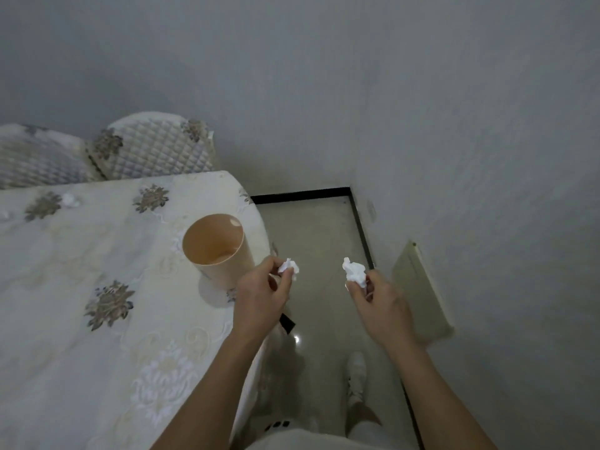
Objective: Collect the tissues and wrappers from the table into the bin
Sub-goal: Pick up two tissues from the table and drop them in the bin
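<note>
A beige round bin (217, 251) stands open near the right edge of the table (81, 287), which is covered by a white floral cloth. My left hand (263, 290) is just right of the bin, past the table edge, pinching a small crumpled white tissue (288, 267). My right hand (378, 298) is held over the floor and grips a larger crumpled white tissue (354, 270). Another white tissue (69, 199) lies on the far left part of the table, and a further white scrap (4, 215) shows at the left frame edge.
Two quilted chair backs (152, 147) stand behind the table against the grey wall. To the right is a narrow strip of tiled floor (318, 228) with a black skirting, a pale panel (418, 287) on the right wall, and my white shoe (355, 373).
</note>
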The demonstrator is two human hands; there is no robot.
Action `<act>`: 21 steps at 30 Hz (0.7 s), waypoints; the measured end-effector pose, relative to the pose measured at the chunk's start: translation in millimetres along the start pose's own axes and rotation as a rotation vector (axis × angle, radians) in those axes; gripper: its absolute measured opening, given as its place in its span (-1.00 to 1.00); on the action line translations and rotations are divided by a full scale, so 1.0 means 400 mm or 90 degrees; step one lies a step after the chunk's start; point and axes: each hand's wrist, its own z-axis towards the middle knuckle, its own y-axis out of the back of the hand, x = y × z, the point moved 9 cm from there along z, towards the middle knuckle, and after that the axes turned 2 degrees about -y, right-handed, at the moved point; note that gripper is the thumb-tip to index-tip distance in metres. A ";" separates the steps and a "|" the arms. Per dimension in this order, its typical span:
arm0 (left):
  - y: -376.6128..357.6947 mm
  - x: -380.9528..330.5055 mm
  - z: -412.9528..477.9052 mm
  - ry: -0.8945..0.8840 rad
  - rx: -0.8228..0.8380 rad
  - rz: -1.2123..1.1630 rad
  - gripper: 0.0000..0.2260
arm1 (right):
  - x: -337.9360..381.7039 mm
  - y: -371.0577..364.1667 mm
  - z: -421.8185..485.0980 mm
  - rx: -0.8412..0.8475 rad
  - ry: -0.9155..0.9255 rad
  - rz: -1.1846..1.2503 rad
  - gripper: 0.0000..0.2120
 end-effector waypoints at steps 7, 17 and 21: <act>0.087 0.091 0.105 0.098 -0.143 0.084 -0.85 | 0.141 -0.151 0.224 0.132 0.134 0.026 -0.76; 0.206 0.137 0.139 0.247 -0.325 0.209 -0.87 | 0.370 -0.305 0.401 0.278 0.307 0.064 -0.81; 0.252 0.162 0.106 0.322 -0.376 0.211 -0.89 | 0.473 -0.356 0.386 0.321 0.395 0.075 -0.83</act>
